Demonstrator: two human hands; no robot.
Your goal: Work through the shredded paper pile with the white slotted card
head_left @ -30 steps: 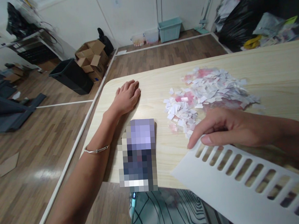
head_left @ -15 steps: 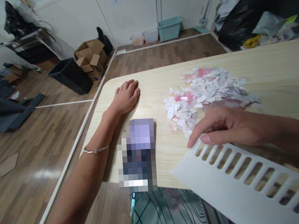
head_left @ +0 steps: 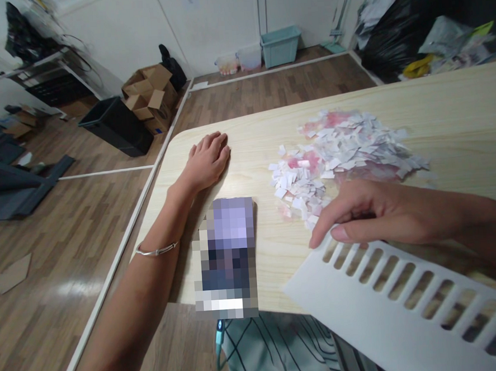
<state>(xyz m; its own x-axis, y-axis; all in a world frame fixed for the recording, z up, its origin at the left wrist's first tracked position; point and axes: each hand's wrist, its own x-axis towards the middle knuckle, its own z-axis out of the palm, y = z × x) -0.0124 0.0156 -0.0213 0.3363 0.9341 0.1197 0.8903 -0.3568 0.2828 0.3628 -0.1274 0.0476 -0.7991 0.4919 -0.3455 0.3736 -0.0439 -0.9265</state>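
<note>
My left hand (head_left: 208, 161) lies flat on the pale wooden table (head_left: 254, 151) near its far left corner, fingers stretched out and holding nothing. Between thumb and fingers, my right hand (head_left: 371, 214) grips the corner of a white slotted panel (head_left: 356, 307). This thin panel has a row of rounded slots and slants down past the table's front edge; its right end runs out of view. Just beyond my right hand is a loose heap of small white paper pieces (head_left: 355, 145), with pinkish bits among them. A phone-shaped object (head_left: 230, 248), blurred by pixelation, rests between my arms.
A teal cable (head_left: 219, 335) hangs below the blurred object. On the floor past the table stand a black bin (head_left: 116, 126), open cardboard boxes (head_left: 154, 96) and a teal tub (head_left: 281, 46). Black plastic bags (head_left: 394, 36) are piled at the far right.
Very little differs. The view has shifted slightly; both hands keep their positions, the left flat on the table and the right on the slotted panel.
</note>
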